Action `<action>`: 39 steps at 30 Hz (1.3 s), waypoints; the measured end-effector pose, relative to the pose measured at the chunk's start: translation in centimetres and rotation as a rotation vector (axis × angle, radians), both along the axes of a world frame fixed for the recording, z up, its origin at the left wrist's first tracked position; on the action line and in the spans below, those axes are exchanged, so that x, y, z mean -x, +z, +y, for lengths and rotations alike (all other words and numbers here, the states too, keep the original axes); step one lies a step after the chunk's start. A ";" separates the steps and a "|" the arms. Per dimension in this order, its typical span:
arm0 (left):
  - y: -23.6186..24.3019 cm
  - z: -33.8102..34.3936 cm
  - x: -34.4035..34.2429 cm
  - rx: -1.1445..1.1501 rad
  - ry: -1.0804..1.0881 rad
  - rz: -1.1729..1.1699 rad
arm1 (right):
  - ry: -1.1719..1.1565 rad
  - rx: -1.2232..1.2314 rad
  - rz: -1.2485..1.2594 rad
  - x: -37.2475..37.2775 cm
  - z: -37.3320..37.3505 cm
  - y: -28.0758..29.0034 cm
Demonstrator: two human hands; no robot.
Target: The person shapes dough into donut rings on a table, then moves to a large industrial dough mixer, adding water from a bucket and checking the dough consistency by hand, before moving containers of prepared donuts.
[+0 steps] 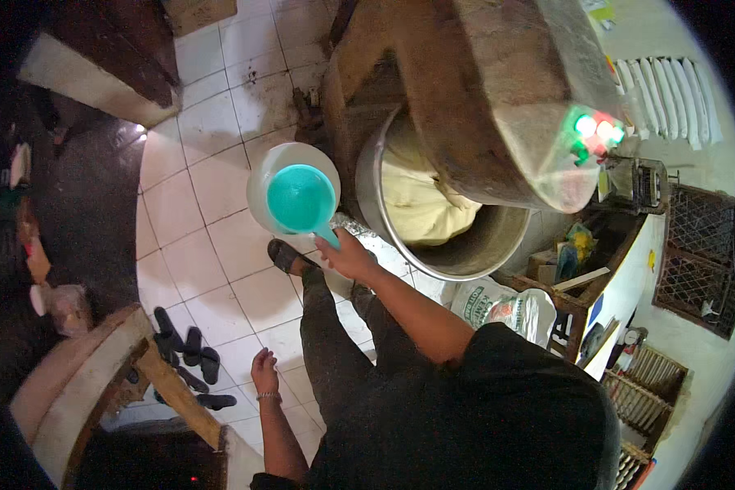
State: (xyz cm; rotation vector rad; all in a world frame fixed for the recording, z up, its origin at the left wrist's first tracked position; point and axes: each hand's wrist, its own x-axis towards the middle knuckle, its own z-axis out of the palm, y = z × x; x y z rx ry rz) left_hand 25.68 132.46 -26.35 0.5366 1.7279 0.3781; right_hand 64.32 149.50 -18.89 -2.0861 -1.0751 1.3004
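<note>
My right hand (351, 256) is closed around the handle of a teal plastic water dipper (300, 198). The dipper is over the mouth of a round white bucket (261, 167); whether it holds liquid I cannot tell. Just right of the bucket is the metal bowl (371, 186) of a large floor mixer (498, 98), with a mass of pale dough (420, 200) inside. Part of the dough is hidden under the mixer's head. My left hand (264, 372) hangs low beside my left leg, fingers loosely apart, with nothing in it.
A white printed sack (502, 309) stands in front of the bowl, near a wooden table (576, 300) at right. Several dark slippers (192, 347) lie on the tiled floor (212, 253) at left. A pale curved ledge (98, 384) stands at lower left.
</note>
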 end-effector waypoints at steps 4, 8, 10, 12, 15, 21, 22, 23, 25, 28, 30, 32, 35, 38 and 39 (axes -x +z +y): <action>2.2 3.5 -7.1 -0.315 -0.332 -0.009 | -0.253 0.108 0.592 -5.5 -8.7 13.5; 6.0 7.0 -17.4 -0.398 -0.380 -0.104 | -0.443 0.093 0.886 -10.6 -18.7 21.4; 7.1 6.4 -21.1 -0.421 -0.419 -0.134 | -0.518 0.073 0.866 -13.6 -24.0 24.3; 8.3 6.4 -24.0 -0.484 -0.548 -0.148 | -0.676 -0.012 0.906 -16.4 -28.8 23.6; 8.0 4.4 -23.9 -0.359 -0.650 -0.084 | -0.722 0.027 0.614 -19.8 -31.8 22.3; 1.5 -2.4 -13.9 -0.224 -0.571 0.071 | -0.504 0.064 -0.086 -25.4 -31.1 17.1; 0.4 -3.5 -10.8 -0.213 -0.541 0.113 | -0.495 0.055 -0.077 -26.0 -29.9 16.8; 0.1 -4.5 -9.8 -0.136 -0.583 0.221 | -0.587 0.011 -0.008 -27.0 -29.6 16.6; -4.0 -8.6 -1.0 -0.160 -0.451 0.258 | -0.630 -0.048 0.126 -27.3 -27.8 15.8; -0.4 -9.8 -1.5 0.085 -0.291 0.223 | -0.813 -0.010 0.249 -28.5 -28.7 17.5; 0.7 -10.5 -1.6 0.099 -0.222 0.237 | -0.865 -0.059 0.366 -28.8 -29.8 18.9; 1.4 -11.1 -2.4 0.103 -0.151 0.237 | -0.966 -0.128 0.581 -29.6 -32.0 19.4; -0.1 -9.2 -2.9 0.000 -0.243 0.148 | -1.018 -0.204 0.889 -30.7 -36.1 21.0; 0.6 -6.9 -6.5 -0.026 -0.233 0.111 | -1.023 -0.214 0.926 -31.0 -39.5 22.1; 0.9 -6.4 -7.5 -0.087 -0.191 0.061 | -0.999 -0.215 0.904 -31.1 -40.0 22.5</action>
